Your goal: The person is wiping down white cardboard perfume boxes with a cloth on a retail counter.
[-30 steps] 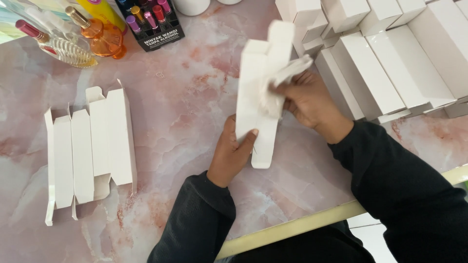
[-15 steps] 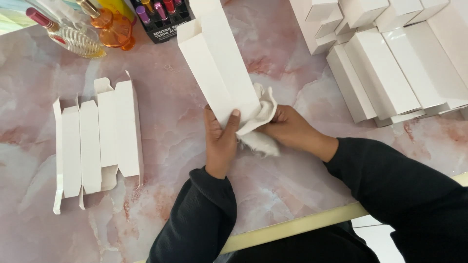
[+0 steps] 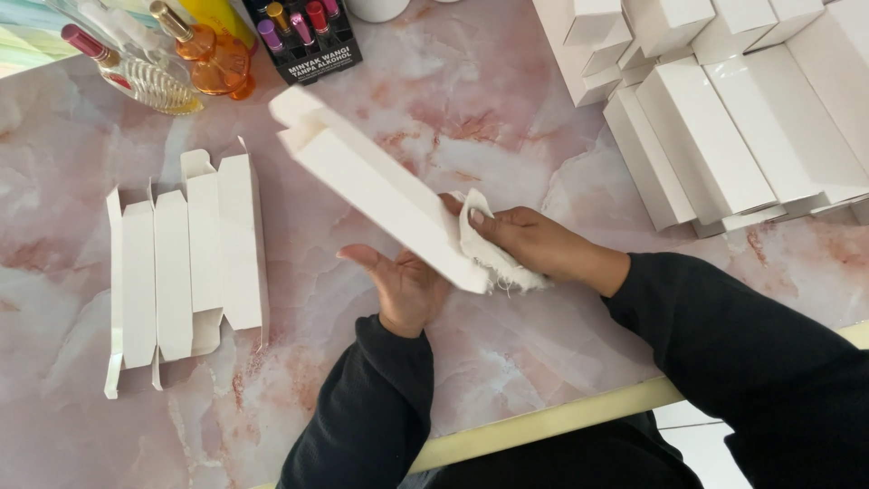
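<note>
The person holds a long white box (image 3: 380, 195) above the pink marble tabletop (image 3: 471, 109), tilted so its open-flapped end points up and left. The left hand (image 3: 403, 290) props the lower end from below, palm up, fingers spread flat rather than curled. The right hand (image 3: 534, 244) presses a white cloth (image 3: 489, 254) against the box's lower end, fingers closed on the cloth. A stack of flat box blanks (image 3: 186, 263) lies well to the left. Assembled boxes (image 3: 724, 118) crowd the upper right. Perfume bottles (image 3: 181, 54) stand at the top left.
</note>
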